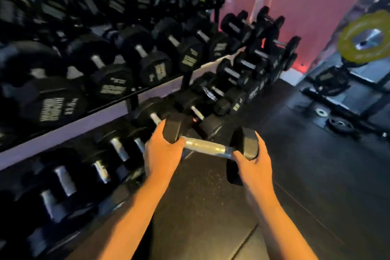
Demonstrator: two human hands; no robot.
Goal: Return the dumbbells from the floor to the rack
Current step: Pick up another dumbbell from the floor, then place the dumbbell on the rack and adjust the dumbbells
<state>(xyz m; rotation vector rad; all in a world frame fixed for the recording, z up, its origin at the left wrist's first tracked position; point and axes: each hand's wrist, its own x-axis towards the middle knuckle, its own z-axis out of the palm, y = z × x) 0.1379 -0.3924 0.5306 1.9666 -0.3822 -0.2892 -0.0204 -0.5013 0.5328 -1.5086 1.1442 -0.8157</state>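
a black dumbbell (pixel 207 144) is held up over the dark floor (pixel 295 164), just beside the rack (pixel 69 131). one end is gripped by the left hand (pixel 162 152) and the other by the right hand (pixel 256 163). pale writing is seen on the big dumbbells (pixel 109 82) on the rack, but it is too blurry to be read.

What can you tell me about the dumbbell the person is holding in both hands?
The dumbbell has two black hexagonal heads, rubbery-looking, joined by a shiny metal handle. It is carried roughly level above the dark floor, just in front of the lower shelf of the rack. The left hand cups one head and the right hand cups the other, leaving the handle bare. No markings on it can be read.
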